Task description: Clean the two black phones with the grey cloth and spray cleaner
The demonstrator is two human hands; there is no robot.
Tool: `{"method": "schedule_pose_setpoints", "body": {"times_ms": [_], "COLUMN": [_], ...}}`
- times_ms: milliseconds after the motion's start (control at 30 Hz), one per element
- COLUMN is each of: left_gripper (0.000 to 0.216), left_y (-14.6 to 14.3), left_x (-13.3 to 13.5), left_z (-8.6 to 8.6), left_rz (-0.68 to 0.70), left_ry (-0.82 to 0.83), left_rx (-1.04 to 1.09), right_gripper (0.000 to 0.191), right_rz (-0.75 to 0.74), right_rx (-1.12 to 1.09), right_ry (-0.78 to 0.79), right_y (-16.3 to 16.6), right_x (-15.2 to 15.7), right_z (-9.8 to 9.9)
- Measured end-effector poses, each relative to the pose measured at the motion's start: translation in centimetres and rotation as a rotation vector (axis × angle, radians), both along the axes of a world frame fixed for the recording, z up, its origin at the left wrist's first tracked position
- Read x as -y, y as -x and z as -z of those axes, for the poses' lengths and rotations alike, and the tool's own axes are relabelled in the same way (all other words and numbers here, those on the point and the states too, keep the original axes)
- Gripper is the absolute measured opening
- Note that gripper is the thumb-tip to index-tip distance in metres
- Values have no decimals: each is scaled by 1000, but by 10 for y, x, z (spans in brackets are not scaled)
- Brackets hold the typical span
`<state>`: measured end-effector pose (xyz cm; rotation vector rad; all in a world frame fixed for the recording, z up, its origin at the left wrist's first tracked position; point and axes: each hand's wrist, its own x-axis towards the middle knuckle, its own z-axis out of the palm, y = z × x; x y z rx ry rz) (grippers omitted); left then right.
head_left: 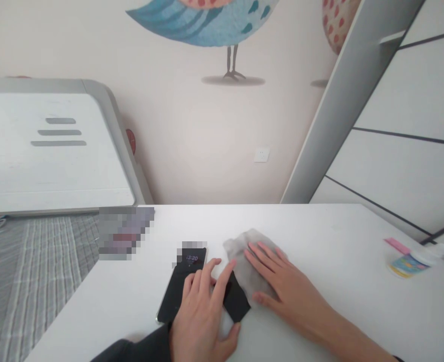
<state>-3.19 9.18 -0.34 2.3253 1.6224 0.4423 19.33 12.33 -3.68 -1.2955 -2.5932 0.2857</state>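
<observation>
white table (342, 251); phone (173, 289) at left. right hand (280, 276) flat, fingers extended, on grey cloth (240, 254) beside black piece (237, 300). left hand (202, 304) between phone and black piece; grip: cannot tell.

On the phone (171, 294) the clock (192, 258) reads 13:20, its 1 faint; the label (406, 266) on the bottle (414, 262) is unreadable.

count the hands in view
2: the left hand, at the small black piece beside the phone; the right hand, spread on the grey cloth. No others show.
</observation>
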Motion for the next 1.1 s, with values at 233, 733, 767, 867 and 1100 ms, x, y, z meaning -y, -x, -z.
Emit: {"method": "schedule_pose_setpoints", "body": {"times_ms": [233, 733, 767, 867, 1100], "left_gripper": [99, 99, 101, 98, 103], "left_y": [1, 8, 8, 10, 13], "left_x": [-1, -4, -5, -7, -5], "left_z": [2, 9, 10, 12, 18], "left_rz": [15, 52, 53, 60, 83], "left_ry": [-32, -103, -117, -143, -221], "left_rx": [-21, -53, -54, -53, -60], "right_gripper": [81, 88, 83, 83, 71], "right_rz": [-198, -192, -259, -123, -313], "right_rx": [-26, -4, -19, 15, -23], "right_ry": [29, -129, -145, -32, -138], "right_y": [7, -3, -1, -2, -4], "right_x": [4, 7, 6, 2, 5], "right_z": [-4, 0, -1, -3, 10]}}
